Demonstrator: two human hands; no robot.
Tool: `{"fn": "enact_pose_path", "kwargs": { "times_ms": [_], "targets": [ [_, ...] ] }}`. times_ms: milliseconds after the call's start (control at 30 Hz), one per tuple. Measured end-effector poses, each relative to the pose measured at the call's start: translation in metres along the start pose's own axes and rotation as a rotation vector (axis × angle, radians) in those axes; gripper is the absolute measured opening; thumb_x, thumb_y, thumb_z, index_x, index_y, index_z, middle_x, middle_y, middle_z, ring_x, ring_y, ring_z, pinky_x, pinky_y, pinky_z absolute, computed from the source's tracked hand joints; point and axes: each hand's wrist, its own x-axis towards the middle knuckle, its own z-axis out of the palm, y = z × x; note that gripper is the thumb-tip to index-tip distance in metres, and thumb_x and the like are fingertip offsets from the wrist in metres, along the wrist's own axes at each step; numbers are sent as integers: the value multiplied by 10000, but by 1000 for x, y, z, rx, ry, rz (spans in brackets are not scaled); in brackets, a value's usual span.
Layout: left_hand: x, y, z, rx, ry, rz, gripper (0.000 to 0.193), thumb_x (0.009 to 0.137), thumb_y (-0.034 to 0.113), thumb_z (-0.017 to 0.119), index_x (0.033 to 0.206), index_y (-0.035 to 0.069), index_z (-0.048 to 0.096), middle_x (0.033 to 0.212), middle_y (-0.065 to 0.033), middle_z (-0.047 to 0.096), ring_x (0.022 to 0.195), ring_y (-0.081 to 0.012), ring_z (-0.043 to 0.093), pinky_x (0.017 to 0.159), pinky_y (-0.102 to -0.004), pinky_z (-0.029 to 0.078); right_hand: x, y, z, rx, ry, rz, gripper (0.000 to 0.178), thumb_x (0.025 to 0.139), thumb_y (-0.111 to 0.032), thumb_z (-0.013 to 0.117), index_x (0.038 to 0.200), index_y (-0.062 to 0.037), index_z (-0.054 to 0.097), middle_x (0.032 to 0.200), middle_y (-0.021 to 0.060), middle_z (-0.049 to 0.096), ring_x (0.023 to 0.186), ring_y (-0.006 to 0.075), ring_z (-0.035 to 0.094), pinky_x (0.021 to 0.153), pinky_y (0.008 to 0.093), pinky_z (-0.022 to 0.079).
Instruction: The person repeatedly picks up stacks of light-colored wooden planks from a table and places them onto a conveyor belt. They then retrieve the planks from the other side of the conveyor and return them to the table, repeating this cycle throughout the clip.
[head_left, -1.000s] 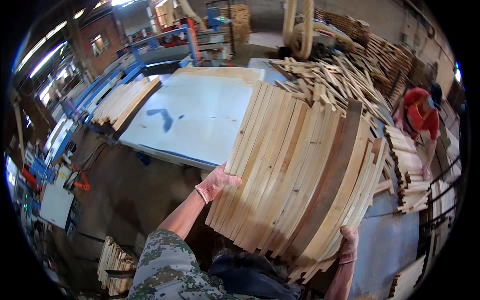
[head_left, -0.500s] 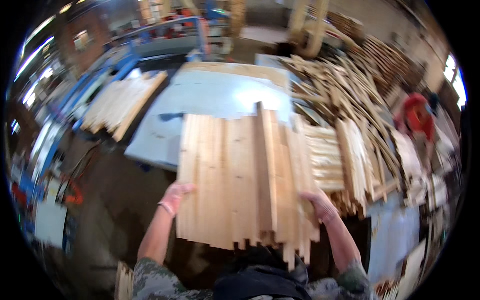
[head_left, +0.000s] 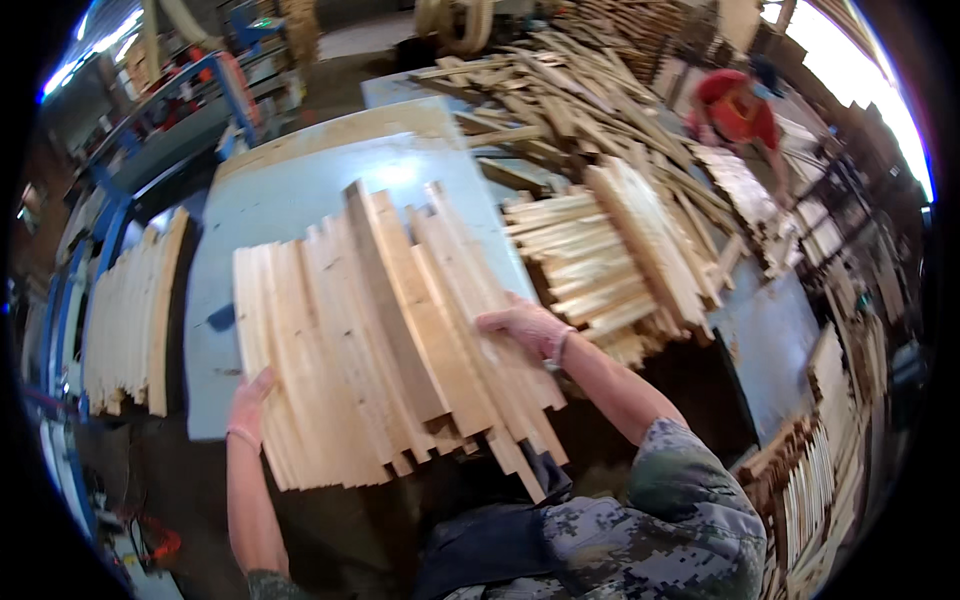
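Note:
A broad layer of pale wooden strips [head_left: 310,360], laid side by side with uneven ends, spans the space between my hands. My left hand [head_left: 248,408], in a thin pinkish glove, grips its left edge, thumb showing at the side. My right hand [head_left: 527,326], gloved alike, clasps the right edge with the thumb on top and the other fingers partly hidden. A thicker board [head_left: 392,300] lies on top, right of the middle. The rightmost strips lie askew with small gaps. The layer's far part overlaps the light blue tabletop [head_left: 310,190]; its near ends jut toward my body.
Right of the table lies a stack of strips [head_left: 585,260], with a heap of loose wood pieces [head_left: 590,110] behind it. Another bundle [head_left: 125,325] rests on blue machinery at the left. A person in red [head_left: 735,105] bends over wood at the far right.
My view has swung right, so the table and wood appear farther left. The strips have tilted, and those on the right have spread apart. Both hands still hold the edges.

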Motion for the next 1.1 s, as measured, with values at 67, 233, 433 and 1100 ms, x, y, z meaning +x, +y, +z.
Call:
{"fn": "enact_pose_path", "kwargs": {
  "times_ms": [67,233,433,1100],
  "targets": [
    [34,13,-6,71,52,24,624,990,331,792,1474,-5,586,1310,-122,717,1119,-231,721,960,-401,605,28,-6,17,88,39,30,779,857,-148,883,1501,24,480,1217,172,713,1007,256,734,825,423,641],
    [106,65,-44,179,-6,29,812,922,398,865,1537,-8,524,1387,-141,694,1222,-246,674,1067,-414,539,99,-34,58,94,34,3,727,849,-58,865,1468,35,494,1146,149,740,986,245,753,896,428,650],
    [187,148,-78,1053,136,-84,1100,753,801,825,1490,14,610,1436,-222,692,1340,-338,658,1158,-442,496,168,-75,116,74,53,-30,735,873,-61,854,1499,29,480,1127,136,743,1007,234,745,929,414,642],
    [233,98,-179,862,10,401,1242,836,708,797,1674,-59,293,1645,-286,461,1525,-391,466,1271,-440,377,121,-63,316,-1147,993,-800,717,1002,-312,727,1594,13,486,1348,234,658,1205,383,660,1081,467,518]
  ]
}}
